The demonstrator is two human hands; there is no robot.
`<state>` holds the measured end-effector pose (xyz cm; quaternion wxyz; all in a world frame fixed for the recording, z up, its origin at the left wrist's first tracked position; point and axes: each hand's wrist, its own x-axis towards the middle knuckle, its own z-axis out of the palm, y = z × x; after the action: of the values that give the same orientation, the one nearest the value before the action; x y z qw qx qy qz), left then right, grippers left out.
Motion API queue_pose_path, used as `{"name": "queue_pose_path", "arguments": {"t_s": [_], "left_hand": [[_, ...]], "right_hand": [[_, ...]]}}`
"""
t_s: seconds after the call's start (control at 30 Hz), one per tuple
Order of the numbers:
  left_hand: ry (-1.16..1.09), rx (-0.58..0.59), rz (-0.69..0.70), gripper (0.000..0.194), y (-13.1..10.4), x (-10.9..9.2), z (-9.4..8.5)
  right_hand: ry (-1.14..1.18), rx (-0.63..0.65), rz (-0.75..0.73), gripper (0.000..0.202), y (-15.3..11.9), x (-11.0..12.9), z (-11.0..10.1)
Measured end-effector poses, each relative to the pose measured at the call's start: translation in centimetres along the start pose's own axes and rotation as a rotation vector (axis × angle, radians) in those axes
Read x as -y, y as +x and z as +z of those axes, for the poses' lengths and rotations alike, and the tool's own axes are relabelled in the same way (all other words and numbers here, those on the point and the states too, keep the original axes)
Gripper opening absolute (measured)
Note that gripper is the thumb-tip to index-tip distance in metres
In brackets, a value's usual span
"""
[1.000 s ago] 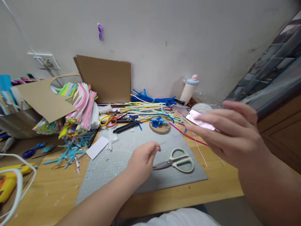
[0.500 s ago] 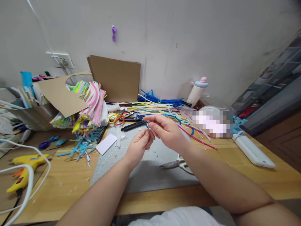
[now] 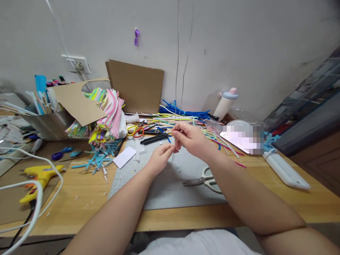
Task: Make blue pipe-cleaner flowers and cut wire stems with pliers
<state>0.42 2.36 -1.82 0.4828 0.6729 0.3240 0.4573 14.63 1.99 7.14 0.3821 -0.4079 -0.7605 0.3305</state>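
Observation:
Two long thin wires [image 3: 177,67] rise from my hands past the top of the view. My right hand [image 3: 193,141] pinches them between thumb and fingers above the grey cutting mat [image 3: 164,193]. Just below and to the left, my left hand [image 3: 160,158] is closed with its fingertips at the lower part of the wires, touching or almost touching the right fingers. Short wire ends stick out beneath the fingertips. White-handled scissors [image 3: 203,180] lie with blades apart on the mat, by the right forearm.
Blue pipe cleaners [image 3: 186,112] and other coloured stems lie along the wall. At left are a yellow glue gun [image 3: 44,173], a metal bin [image 3: 50,125] and bundled pastel stems [image 3: 110,117]. Orange-and-yellow scissors [image 3: 138,131], a black pen [image 3: 154,139] and a bottle [image 3: 225,104] sit farther back.
The wires now stand tall and clearly visible against the wall; before, they were faint. My hands have moved slightly right in view, and the whole scene has shifted right with the camera.

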Motion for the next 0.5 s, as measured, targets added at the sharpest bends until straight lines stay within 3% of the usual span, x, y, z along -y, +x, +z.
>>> {"name": "queue_pose_path", "arguments": {"t_s": [0.33,0.5], "left_hand": [[0.395,0.041,0.031,0.019,-0.7,0.1,0.1],[0.436,0.036,0.003,0.020,-0.8,0.7,0.3]], "right_hand": [[-0.051,-0.029,0.051,0.014,-1.7,-3.6,1.0],[0.053,-0.141,0.060,0.018,-2.2,-3.8,1.0]]}}
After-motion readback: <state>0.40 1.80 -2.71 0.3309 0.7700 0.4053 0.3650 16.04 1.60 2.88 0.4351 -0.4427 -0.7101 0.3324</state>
